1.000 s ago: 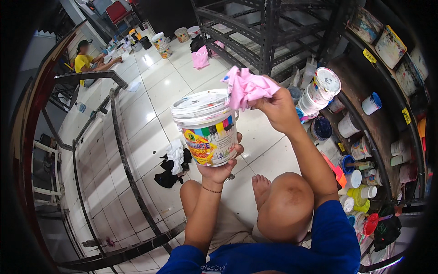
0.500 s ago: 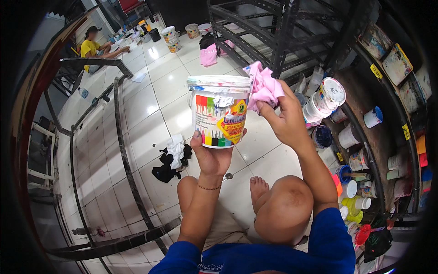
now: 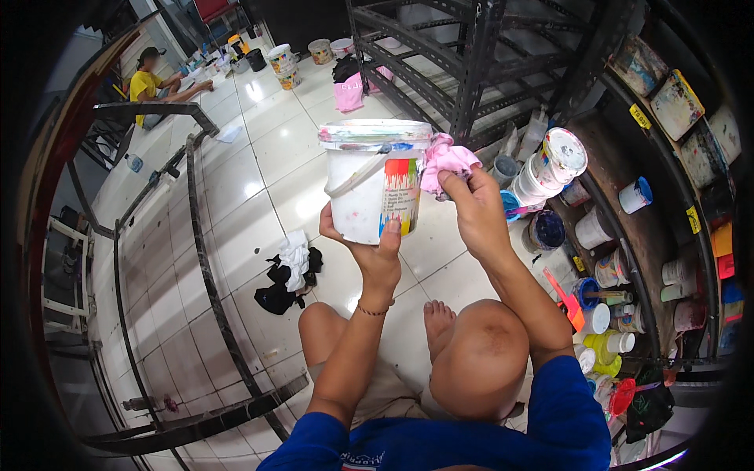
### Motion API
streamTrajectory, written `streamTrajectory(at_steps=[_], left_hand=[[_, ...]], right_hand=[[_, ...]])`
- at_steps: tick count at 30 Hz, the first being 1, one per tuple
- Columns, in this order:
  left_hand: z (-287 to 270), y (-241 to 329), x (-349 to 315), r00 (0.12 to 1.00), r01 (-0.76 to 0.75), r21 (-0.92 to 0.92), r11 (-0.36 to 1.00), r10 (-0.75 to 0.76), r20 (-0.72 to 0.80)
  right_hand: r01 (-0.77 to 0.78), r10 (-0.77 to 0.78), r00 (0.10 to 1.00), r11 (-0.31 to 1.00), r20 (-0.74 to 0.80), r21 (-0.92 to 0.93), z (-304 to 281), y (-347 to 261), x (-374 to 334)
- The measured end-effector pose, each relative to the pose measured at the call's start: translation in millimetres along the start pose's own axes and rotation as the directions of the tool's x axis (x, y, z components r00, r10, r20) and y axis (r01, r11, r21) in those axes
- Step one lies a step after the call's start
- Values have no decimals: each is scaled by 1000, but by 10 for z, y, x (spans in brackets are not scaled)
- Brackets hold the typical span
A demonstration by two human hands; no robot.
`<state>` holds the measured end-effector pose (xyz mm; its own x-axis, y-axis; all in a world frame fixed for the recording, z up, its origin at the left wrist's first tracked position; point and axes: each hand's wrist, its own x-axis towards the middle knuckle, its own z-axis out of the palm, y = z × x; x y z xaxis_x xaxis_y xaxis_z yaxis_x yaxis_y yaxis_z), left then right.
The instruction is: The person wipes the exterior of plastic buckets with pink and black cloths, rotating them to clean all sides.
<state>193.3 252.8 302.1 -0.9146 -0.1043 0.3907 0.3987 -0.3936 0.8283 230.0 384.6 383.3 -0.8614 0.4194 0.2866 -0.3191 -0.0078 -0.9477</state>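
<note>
A white paint bucket [image 3: 357, 200] with a colourful label and a paint-smeared lid is held up before me. My left hand [image 3: 373, 255] grips it from beneath, thumb on the label side and fingers behind its lower wall. Its thin handle hangs slanting across the plain white side. In my right hand [image 3: 475, 208] a crumpled pink cloth [image 3: 446, 161] is pinched and pressed against the bucket's right side, just below the lid. The fingertips behind the cloth are partly hidden.
Black and white rags [image 3: 292, 263] lie on the tiled floor. At right a shelf [image 3: 620, 196] holds several paint tubs, with stacked white buckets [image 3: 550, 169] beside it. A black metal rack [image 3: 463, 86] stands ahead, metal frames [image 3: 208, 259] at left. Another person [image 3: 149, 86] sits far left.
The bucket has turned, swinging its label to the right and bringing the plain side and handle into view. My right hand with the cloth has moved down slightly along the bucket's side.
</note>
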Motion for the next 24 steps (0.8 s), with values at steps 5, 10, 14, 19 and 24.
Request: streamTrajectory(at_steps=[5,10,14,19,24], left_hand=[[14,75,-8,997,-55,51,997,53,51],[31,55,36,990,-109,105,988,99,97],[32,48,37,991,-93,113,989,81,109],[32,42,31,994,-60,108,992,49,102],[56,-8,32,995,-31,74,997,23,95]], right_hand=[[-25,25,1000,999,-3,-36,-15,26,1],[17,-18,1000,999,-17,-30,-46,52,-12],[40,-40,999,999,-34,-10,-47,67,-41],[78,-80,996,996,-40,-37,-13,35,-64],[111,-111,994,991,2,-78,-48,16,-88]])
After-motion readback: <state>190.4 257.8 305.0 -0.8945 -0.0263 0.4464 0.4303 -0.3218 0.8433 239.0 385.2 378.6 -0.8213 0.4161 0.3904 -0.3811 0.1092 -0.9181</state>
